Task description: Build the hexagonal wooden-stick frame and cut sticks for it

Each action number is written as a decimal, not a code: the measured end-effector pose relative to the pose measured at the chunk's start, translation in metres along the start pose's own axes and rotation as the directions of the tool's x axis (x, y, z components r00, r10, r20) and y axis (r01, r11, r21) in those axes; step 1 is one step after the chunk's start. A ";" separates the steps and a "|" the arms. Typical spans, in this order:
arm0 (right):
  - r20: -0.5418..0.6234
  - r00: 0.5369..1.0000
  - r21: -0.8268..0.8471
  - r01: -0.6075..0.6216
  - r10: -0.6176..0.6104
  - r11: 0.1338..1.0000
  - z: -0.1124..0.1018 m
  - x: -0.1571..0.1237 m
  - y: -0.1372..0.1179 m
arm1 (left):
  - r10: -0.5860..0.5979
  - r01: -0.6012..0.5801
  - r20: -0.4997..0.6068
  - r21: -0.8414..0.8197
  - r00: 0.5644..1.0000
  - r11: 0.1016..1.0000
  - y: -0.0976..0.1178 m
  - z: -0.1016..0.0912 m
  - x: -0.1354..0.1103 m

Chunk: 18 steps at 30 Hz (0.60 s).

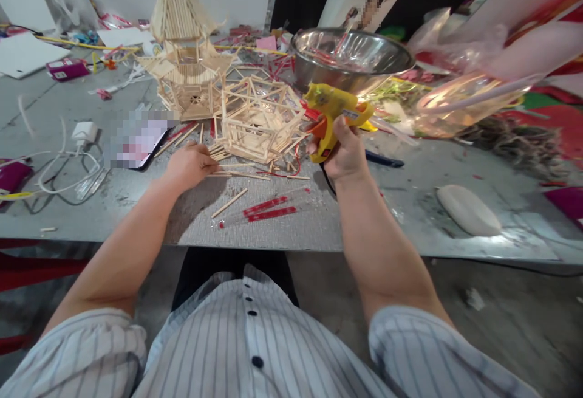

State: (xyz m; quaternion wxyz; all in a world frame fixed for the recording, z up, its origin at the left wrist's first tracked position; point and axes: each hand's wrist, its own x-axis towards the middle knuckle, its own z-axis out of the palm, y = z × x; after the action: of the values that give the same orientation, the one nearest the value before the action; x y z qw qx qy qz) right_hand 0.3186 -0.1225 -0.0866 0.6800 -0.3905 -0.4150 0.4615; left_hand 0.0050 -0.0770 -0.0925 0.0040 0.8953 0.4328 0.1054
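My right hand [347,152] is wrapped round the handle of a yellow hot glue gun [331,103], raised above the table with its nozzle pointing left. My left hand [189,166] rests low over a pile of thin wooden sticks [223,154], its fingers pinched together at the end of a stick. Part of those fingertips is hidden among the sticks. Just beyond, an open wooden stick frame [257,120] stands on the table. Behind it to the left rises a stick-built pagoda model [189,64] with a pointed roof.
A steel bowl [305,67] stands behind the glue gun. On the grey table [314,228] lie red-marked clear strips [272,211], a loose stick [229,203] and a whitish oval object [469,209]. A phone [148,143], white charger [85,133] and cables lie left.
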 end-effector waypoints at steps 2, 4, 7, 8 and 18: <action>-0.004 1.000 -0.016 -0.015 0.015 1.000 -0.001 0.001 0.001 | -0.033 0.030 -0.057 -0.044 0.998 0.999 -0.001 0.001 -0.001; -0.019 1.000 -0.008 0.011 -0.011 1.000 0.001 0.001 0.002 | -0.043 0.033 -0.088 -0.113 0.995 0.993 0.001 -0.001 -0.001; -0.059 0.996 0.018 0.074 -0.072 0.997 0.006 0.000 0.003 | -0.033 0.003 -0.111 -0.264 0.993 0.965 0.008 -0.007 -0.002; -0.069 0.994 0.025 0.082 -0.080 0.996 0.008 -0.001 0.003 | -0.038 -0.004 -0.127 -0.318 0.991 0.948 0.011 -0.009 -0.002; -0.062 0.997 0.050 0.048 -0.045 0.998 0.012 -0.006 0.005 | -0.400 0.129 -0.116 -0.835 0.909 0.535 0.040 -0.034 0.004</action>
State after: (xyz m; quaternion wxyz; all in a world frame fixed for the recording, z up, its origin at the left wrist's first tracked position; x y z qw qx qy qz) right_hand 0.3045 -0.1249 -0.0879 0.7126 -0.3770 -0.3913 0.4439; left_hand 0.0320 -0.1014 -0.0546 0.3648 0.6893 0.4632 0.4210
